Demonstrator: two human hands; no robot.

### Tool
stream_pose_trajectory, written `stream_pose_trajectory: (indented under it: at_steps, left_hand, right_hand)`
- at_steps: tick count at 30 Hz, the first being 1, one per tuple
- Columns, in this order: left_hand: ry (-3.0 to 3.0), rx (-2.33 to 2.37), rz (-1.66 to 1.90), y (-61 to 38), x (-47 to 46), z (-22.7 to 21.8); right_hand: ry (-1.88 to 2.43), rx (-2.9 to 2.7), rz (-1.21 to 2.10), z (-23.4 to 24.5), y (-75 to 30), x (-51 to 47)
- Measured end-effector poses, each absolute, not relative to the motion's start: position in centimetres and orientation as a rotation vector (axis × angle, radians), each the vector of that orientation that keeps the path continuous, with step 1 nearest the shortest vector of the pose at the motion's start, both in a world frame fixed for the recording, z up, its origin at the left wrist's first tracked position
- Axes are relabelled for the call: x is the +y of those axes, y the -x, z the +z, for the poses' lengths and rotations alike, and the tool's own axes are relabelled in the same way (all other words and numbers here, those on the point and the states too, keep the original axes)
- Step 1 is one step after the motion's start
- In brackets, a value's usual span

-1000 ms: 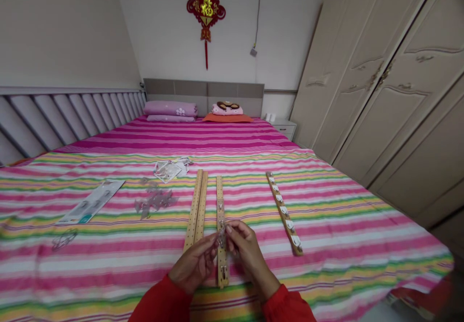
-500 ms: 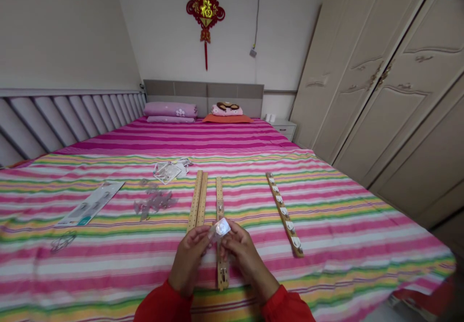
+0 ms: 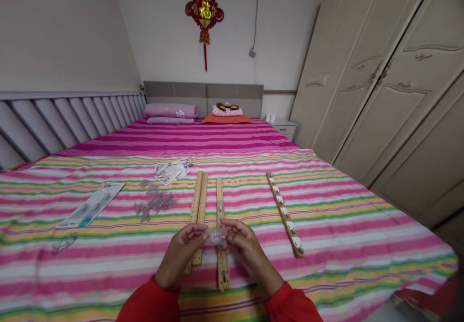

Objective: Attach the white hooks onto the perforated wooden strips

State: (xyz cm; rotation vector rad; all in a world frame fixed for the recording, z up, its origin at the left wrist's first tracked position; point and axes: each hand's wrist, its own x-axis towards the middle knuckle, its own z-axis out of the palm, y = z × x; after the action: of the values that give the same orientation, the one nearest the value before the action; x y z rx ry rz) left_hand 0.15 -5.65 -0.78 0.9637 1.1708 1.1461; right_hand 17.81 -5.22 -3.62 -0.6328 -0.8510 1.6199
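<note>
Between my two hands is a small clear plastic piece point(image 3: 216, 236) with a round mark in its middle. My left hand point(image 3: 181, 250) pinches its left edge, and my right hand point(image 3: 249, 250) pinches the right edge. Beneath it, a narrow wooden strip with holes point(image 3: 223, 259) lies on the bedspread, bearing small metal hooks; its middle is partly covered by the clear piece and fingers. Two more wooden strips with holes point(image 3: 200, 196) lie side by side just left of it, their lower part partly behind my left hand.
Right of my hands lies a wooden strip with white-backed hooks point(image 3: 284, 212). To the left are a pile of clear plastic pieces point(image 3: 155, 202), a heap of small packets point(image 3: 172, 169), a long flat package point(image 3: 92, 206) and thin metal wire loops point(image 3: 64, 242). Everything rests on the striped bedspread point(image 3: 333, 230).
My hands have drawn slightly apart, the left one moving left. The clear piece has turned from a tilted, shiny view to lying level between them and sits a little lower.
</note>
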Motion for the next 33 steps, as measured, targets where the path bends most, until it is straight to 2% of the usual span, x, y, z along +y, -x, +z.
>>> stream_pose_trajectory:
  at_steps: [5, 14, 24, 33]
  left_hand:
    - [-0.945, 1.227, 1.135, 0.5, -5.6, 0.0]
    - [-0.799, 1.199, 1.148, -0.4, -5.3, 0.8]
    - [-1.012, 1.264, 1.084, -0.5, -4.6, 2.1]
    - [-0.956, 1.205, 1.087, -1.6, -3.5, 2.5]
  right_hand:
    - [0.576, -0.859, 1.644, -3.6, -17.8, -5.3]
    - [0.759, -1.143, 1.394, -4.1, -17.1, -5.4]
    - [0.79, -1.192, 1.335, -3.9, -17.3, -5.0]
    - [0.888, -1.302, 0.946, -3.6, -17.0, -4.8]
